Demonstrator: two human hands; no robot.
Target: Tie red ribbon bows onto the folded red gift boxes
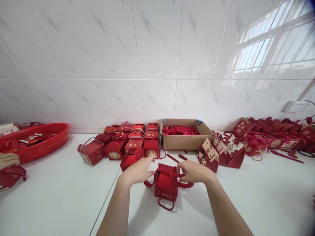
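Note:
A small red gift box (166, 183) stands on the white table between my hands, its top flaps folded up. A dark red rope handle (165, 206) loops out from its near side onto the table. Red ribbon (186, 185) extends from both sides of the box. My left hand (139, 171) is beside the box's upper left, fingers stretched apart with nothing visible in them. At the upper right, my right hand (193, 171) has its finger and thumb curled around the ribbon by the flap.
Behind are rows of red gift boxes (133, 144) and a cardboard box (188, 142) of red ribbons (180, 130). Pale-topped boxes (232, 152) and more red boxes stand right. At left, another person's hand (9, 160) is by a red plastic basin (49, 146).

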